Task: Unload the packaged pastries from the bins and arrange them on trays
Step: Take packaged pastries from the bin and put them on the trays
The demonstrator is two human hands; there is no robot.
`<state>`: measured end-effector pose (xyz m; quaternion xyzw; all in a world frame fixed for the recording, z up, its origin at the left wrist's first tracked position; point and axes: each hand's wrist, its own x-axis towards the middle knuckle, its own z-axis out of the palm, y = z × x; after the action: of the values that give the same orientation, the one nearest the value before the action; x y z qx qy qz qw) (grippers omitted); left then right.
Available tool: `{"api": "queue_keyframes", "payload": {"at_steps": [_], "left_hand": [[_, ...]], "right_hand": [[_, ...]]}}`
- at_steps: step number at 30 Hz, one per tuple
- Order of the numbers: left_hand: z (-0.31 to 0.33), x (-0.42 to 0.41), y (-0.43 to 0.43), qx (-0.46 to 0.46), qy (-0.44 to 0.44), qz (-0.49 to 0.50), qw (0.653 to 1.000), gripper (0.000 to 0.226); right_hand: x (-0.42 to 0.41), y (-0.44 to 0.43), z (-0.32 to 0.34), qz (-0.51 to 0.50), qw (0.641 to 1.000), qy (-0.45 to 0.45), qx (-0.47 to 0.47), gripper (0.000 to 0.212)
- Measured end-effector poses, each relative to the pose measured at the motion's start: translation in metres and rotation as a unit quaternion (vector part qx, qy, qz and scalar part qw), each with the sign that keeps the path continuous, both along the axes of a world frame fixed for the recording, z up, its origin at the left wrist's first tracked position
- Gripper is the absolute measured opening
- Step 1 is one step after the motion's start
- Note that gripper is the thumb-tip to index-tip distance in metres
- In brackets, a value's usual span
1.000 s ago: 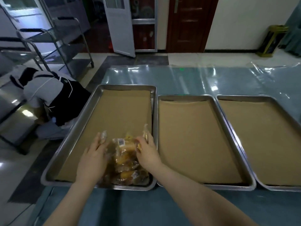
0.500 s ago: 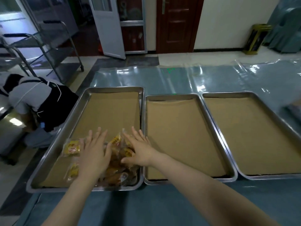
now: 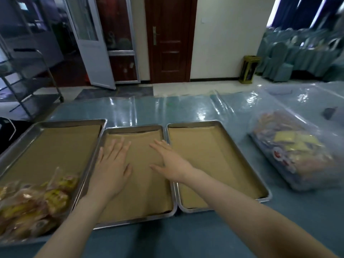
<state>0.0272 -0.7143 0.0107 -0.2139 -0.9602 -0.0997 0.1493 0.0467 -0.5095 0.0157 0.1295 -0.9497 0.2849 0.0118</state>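
Fingers [image 3: 122, 146] straight; left hand [image 3: 111, 172], right hand [image 3: 171, 162] over middle tray [image 3: 145, 192].

Silver rectangular steel trays [image 3: 134, 127], lined with plain tan paper sheets [image 3: 55, 146], on a teal-blue tablecloth [image 3: 186, 235]. Yellow-and-orange wrapped pastries [image 3: 37, 202] in clear film; a clear plastic bag [image 3: 297, 151] shows yellow and red-marked packets. Behind, a dark reddish-brown wooden door [image 3: 169, 43].

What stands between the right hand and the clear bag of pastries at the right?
Nothing upright. Only the low right tray lies between the right hand and the bag; the hand could pass over it.
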Motion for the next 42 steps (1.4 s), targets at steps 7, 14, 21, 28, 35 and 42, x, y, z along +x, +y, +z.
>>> {"api": "queue_keyframes", "payload": {"at_steps": [7, 14, 21, 28, 35, 42], "left_hand": [[0.028, 0.028, 0.094, 0.031, 0.046, -0.064, 0.996, 0.063], [0.044, 0.045, 0.171, 0.086, 0.037, -0.142, 0.985, 0.056], [0.071, 0.057, 0.293, 0.115, 0.063, -0.182, 0.975, 0.052], [0.081, 0.075, 0.463, 0.24, 0.038, -0.204, 0.948, 0.046], [0.083, 0.073, 0.571, 0.209, -0.049, -0.159, 0.964, 0.051], [0.049, 0.065, 0.622, -0.079, -0.084, -0.115, 0.987, 0.081]], "right_hand": [[0.04, 0.099, 0.022, -0.066, 0.997, 0.031, -0.018, 0.058], [0.085, 0.181, 0.044, -0.128, 0.984, 0.124, -0.006, 0.035], [0.108, 0.308, 0.076, -0.164, 0.97, 0.179, 0.0, 0.027], [0.116, 0.479, 0.093, -0.128, 0.974, 0.188, 0.019, 0.023], [0.075, 0.605, 0.099, -0.126, 0.992, 0.015, 0.002, 0.011], [0.045, 0.65, 0.058, 0.0, 0.955, -0.206, 0.213, 0.062]]}}
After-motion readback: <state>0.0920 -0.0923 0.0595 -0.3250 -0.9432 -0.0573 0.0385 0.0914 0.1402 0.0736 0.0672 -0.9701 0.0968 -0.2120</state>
